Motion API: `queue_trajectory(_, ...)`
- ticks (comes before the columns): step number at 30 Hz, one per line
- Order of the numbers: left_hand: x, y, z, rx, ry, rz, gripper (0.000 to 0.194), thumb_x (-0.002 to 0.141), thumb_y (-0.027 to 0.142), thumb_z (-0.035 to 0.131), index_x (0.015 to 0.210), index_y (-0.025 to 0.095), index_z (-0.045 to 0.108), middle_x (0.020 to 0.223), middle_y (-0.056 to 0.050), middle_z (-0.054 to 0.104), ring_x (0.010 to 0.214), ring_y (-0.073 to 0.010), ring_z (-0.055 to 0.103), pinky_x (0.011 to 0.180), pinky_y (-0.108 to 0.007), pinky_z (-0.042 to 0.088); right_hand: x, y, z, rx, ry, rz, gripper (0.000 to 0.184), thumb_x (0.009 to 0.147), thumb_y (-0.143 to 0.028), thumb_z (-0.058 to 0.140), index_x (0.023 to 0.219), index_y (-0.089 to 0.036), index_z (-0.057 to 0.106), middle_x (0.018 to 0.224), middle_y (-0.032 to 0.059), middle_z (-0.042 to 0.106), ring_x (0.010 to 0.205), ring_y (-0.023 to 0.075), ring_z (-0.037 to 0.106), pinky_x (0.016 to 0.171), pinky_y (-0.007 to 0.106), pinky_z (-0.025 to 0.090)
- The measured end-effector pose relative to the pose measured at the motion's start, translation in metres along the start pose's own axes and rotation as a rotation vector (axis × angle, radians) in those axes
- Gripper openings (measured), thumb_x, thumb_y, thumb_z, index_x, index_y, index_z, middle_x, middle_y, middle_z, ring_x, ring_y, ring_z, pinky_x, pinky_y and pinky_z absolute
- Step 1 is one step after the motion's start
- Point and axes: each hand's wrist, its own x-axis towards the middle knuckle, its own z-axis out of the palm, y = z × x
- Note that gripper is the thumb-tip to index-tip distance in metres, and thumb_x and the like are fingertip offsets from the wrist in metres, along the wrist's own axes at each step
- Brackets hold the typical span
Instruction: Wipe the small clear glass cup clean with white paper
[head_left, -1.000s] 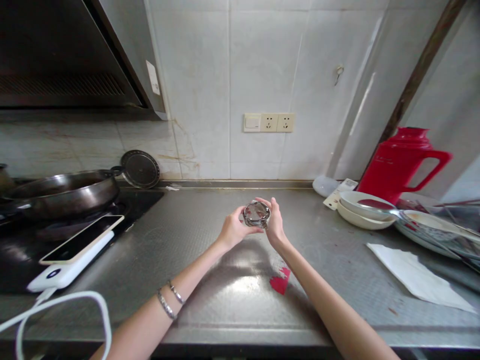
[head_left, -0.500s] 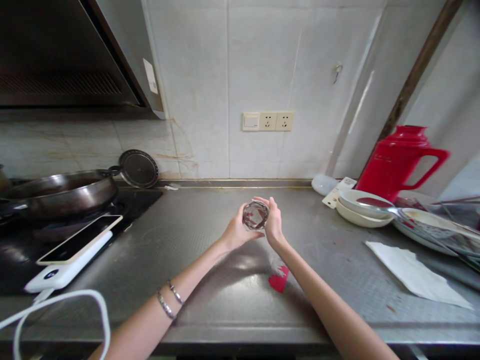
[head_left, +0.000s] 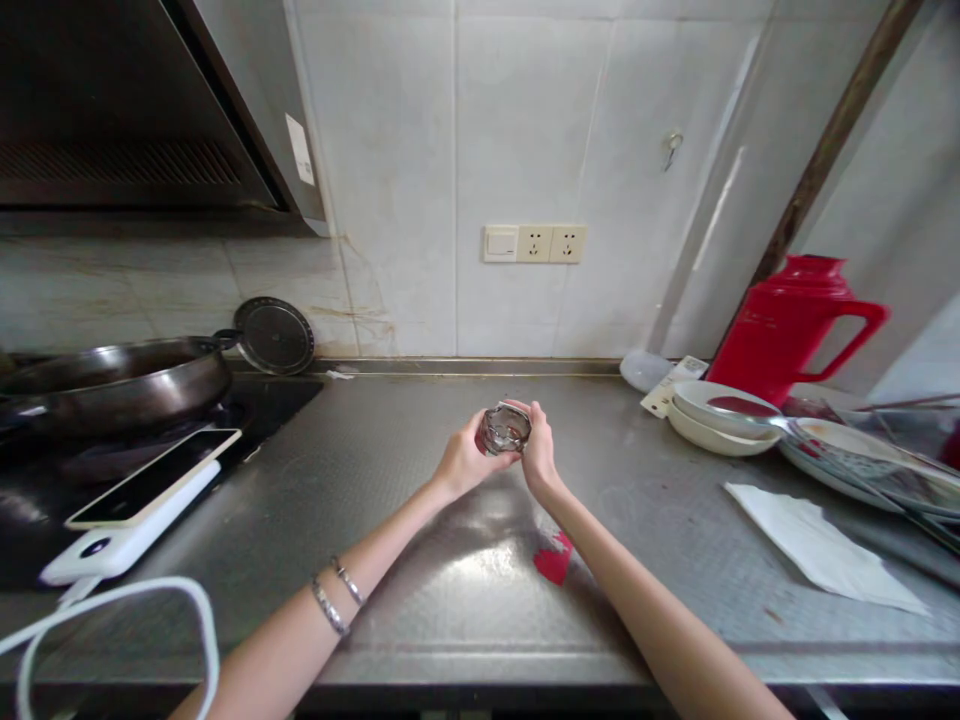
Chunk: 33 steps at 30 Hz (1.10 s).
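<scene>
Between my two hands is a small round vessel (head_left: pixel 507 428), shiny and see-through or metallic, with an uneven silvery rim and some red at its left side. I look down into its opening; its lower part is hidden by my hands. My left hand (head_left: pixel 466 458) curls round its left side, thumb towards me. Cupped against the right side is my right hand (head_left: pixel 539 447), fingers close together at the far edge. On the steel counter (head_left: pixel 390 430), a red jagged-edged patch (head_left: pixel 553 562) shows nearer to me, beside my right forearm.
A pan (head_left: pixel 127 385) sits on the stove at left, with a phone (head_left: pixel 154 478) on a white power bank (head_left: pixel 97 550) and its cable. At right are a red thermos (head_left: pixel 784 330), stacked bowls (head_left: pixel 720 430), plates with utensils and a white paper napkin (head_left: pixel 821 550).
The vessel has tilted in my hands, so its opening shows at a slant and more of its side appears. Both hands have shifted slightly left and down, still around it.
</scene>
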Motion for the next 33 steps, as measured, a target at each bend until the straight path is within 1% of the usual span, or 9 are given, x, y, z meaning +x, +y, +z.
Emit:
queue_trajectory(4,0.000,-0.011,0.003,0.039,0.026,-0.017,0.069,0.060,0.040,0.080,0.117,0.016,0.051,0.100,-0.009,0.068,0.087,-0.0207,0.064,0.075,-0.030,0.049,-0.002,0.001,0.001,-0.033,0.024,-0.035,0.048,0.079,-0.057,0.042,0.081,-0.019,0.071,0.077,0.0034,0.073,0.072,0.0198,0.066,0.068,0.030,0.049)
queue_trajectory(8,0.001,-0.015,0.007,-0.085,0.037,-0.075,0.076,0.054,0.035,0.084,0.119,0.017,0.048,0.106,-0.011,0.066,0.095,-0.0225,0.063,0.081,-0.034,0.050,-0.001,0.001,0.001,-0.030,0.017,-0.025,0.050,0.078,-0.059,0.042,0.077,-0.018,0.071,0.073,0.0043,0.073,0.070,0.0209,0.066,0.067,0.031,0.050)
queue_trajectory(10,0.001,-0.013,0.007,-0.182,-0.022,-0.108,0.077,0.053,0.030,0.085,0.119,0.017,0.047,0.108,-0.011,0.065,0.094,-0.0226,0.063,0.077,-0.034,0.053,0.000,0.001,0.000,-0.030,0.019,-0.015,0.050,0.078,-0.059,0.043,0.075,-0.018,0.071,0.071,0.0049,0.073,0.069,0.0217,0.067,0.067,0.032,0.050)
queue_trajectory(13,0.000,-0.008,0.003,-0.314,-0.158,-0.152,0.073,0.056,0.028,0.083,0.119,0.017,0.048,0.107,-0.011,0.063,0.083,-0.0191,0.063,0.062,-0.028,0.054,0.005,0.001,-0.003,-0.016,0.005,0.018,0.051,0.077,-0.059,0.044,0.072,-0.017,0.072,0.069,0.0058,0.073,0.068,0.0229,0.067,0.066,0.033,0.051)
queue_trajectory(17,0.001,-0.010,-0.001,-0.376,-0.255,-0.228,0.066,0.064,0.035,0.077,0.119,0.016,0.046,0.086,-0.005,0.063,0.055,-0.0109,0.057,0.045,-0.024,0.048,0.014,0.000,-0.010,0.022,-0.038,0.151,0.054,0.075,-0.062,0.043,0.071,-0.016,0.072,0.065,0.0064,0.072,0.068,0.0244,0.068,0.062,0.033,0.052)
queue_trajectory(20,0.002,-0.012,0.000,-0.301,-0.203,-0.248,0.066,0.065,0.040,0.077,0.118,0.014,0.048,0.073,-0.001,0.060,0.047,-0.0096,0.052,0.042,-0.024,0.045,0.018,0.001,-0.012,0.030,-0.044,0.227,0.054,0.075,-0.062,0.043,0.072,-0.016,0.071,0.065,0.0067,0.072,0.066,0.0245,0.068,0.055,0.031,0.051)
queue_trajectory(23,0.003,-0.011,0.000,-0.202,-0.124,-0.236,0.065,0.062,0.042,0.078,0.114,0.013,0.052,0.073,-0.002,0.062,0.049,-0.0100,0.052,0.044,-0.024,0.044,0.019,0.003,-0.011,0.037,-0.025,0.239,0.054,0.076,-0.061,0.041,0.072,-0.017,0.071,0.067,0.0063,0.073,0.067,0.0242,0.068,0.053,0.030,0.050)
queue_trajectory(29,-0.001,-0.015,0.007,0.025,0.016,-0.138,0.070,0.057,0.042,0.082,0.111,0.014,0.047,0.086,-0.007,0.068,0.072,-0.0178,0.064,0.065,-0.029,0.049,0.015,0.008,-0.009,-0.046,0.006,0.096,0.052,0.074,-0.061,0.041,0.073,-0.017,0.070,0.072,0.0046,0.073,0.072,0.0228,0.068,0.066,0.031,0.051)
queue_trajectory(33,-0.006,-0.024,0.016,0.023,0.087,-0.146,0.072,0.054,0.043,0.083,0.107,0.016,0.041,0.093,-0.010,0.069,0.081,-0.0216,0.067,0.070,-0.032,0.052,0.012,0.011,-0.007,-0.039,0.019,0.098,0.051,0.075,-0.059,0.041,0.073,-0.017,0.069,0.069,0.0051,0.073,0.071,0.0229,0.068,0.065,0.031,0.051)
